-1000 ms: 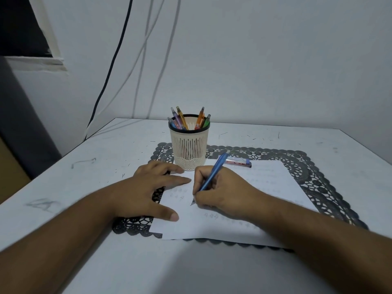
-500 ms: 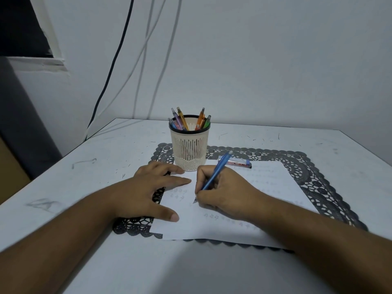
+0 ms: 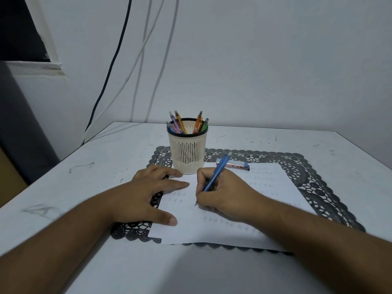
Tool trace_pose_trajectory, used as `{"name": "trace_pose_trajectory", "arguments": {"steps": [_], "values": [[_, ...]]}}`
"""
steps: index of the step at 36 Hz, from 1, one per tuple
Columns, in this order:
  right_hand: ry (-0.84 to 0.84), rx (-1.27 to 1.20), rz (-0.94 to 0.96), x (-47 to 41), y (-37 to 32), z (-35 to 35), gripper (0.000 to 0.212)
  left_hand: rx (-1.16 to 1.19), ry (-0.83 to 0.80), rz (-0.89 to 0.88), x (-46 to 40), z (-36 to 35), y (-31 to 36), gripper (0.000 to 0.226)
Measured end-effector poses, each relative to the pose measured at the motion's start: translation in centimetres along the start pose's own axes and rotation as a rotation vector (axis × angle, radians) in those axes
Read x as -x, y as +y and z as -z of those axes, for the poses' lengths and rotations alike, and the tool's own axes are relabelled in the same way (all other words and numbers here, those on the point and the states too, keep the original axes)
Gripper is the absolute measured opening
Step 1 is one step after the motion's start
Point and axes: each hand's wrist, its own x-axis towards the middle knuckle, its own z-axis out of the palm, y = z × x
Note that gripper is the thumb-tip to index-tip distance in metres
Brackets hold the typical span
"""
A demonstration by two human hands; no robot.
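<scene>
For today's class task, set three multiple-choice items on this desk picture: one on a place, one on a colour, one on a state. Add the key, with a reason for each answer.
1. Where does the pen holder stand?
A) on the far left corner of the black lace mat
B) on the bare table to the right of the paper
C) in the middle of the paper

2. What colour is the pen that the right hand holds?
A) orange
B) blue
C) green

3. How does the left hand lie?
A) flat, fingers straight, on the paper's left edge
B) curled round a pen
C) lifted clear of the table

Key:
1 A: the holder's base sits on the lace corner beyond the left hand.
2 B: a blue barrel sticks up from the curled fingers.
3 A: thumb and fingers lie spread over the paper and mat.
</scene>
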Motion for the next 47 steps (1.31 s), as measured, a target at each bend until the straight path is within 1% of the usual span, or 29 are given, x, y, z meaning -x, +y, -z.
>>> {"name": "trace_pose_trajectory", "arguments": {"steps": [2,6,8,12,16,25,29,34,37,42,45,47], "values": [[-0.007,-0.037,0.001,0.1,0.0,0.1,0.03,-0.001,0.002,-0.001,0.0,0.0,0.0,0.087],[0.064,-0.113,0.024,0.1,0.2,0.2,0.033,-0.019,-0.014,-0.001,0.0,0.0,-0.1,0.085],[0.072,-0.09,0.027,0.2,0.2,0.3,0.034,-0.023,-0.014,-0.001,-0.1,0.0,-0.1,0.086],[0.008,-0.053,0.044,0.8,-0.2,-0.2,0.029,-0.008,-0.003,0.0,-0.1,-0.1,-0.2,0.088],[-0.023,0.056,0.049,1.1,-0.6,-0.7,0.024,-0.003,-0.007,0.001,0.0,-0.1,-0.2,0.088],[-0.043,0.14,0.05,1.1,-0.7,-0.7,0.027,-0.014,-0.007,0.005,0.1,0.0,-0.3,0.088],[-0.06,0.189,0.054,1.3,-0.8,-0.7,0.027,-0.015,-0.013,0.005,0.0,0.0,-0.2,0.085],[-0.055,0.189,0.054,1.1,-0.8,-0.5,0.027,-0.007,-0.006,-0.006,0.1,0.0,-0.1,0.083],[-0.066,0.18,0.039,1.2,-0.7,-0.5,0.03,-0.002,0.0,-0.004,0.0,-0.1,-0.1,0.088],[-0.033,0.14,0.026,1.2,-0.6,-0.4,0.025,-0.001,-0.003,-0.004,0.0,-0.1,-0.1,0.089],[-0.055,0.167,0.024,1.2,-0.7,-0.4,0.027,0.004,-0.002,-0.004,0.0,-0.1,-0.1,0.091],[-0.059,0.141,0.019,1.2,-0.7,-0.4,0.027,0.002,-0.002,-0.006,0.1,-0.1,-0.2,0.091]]}}
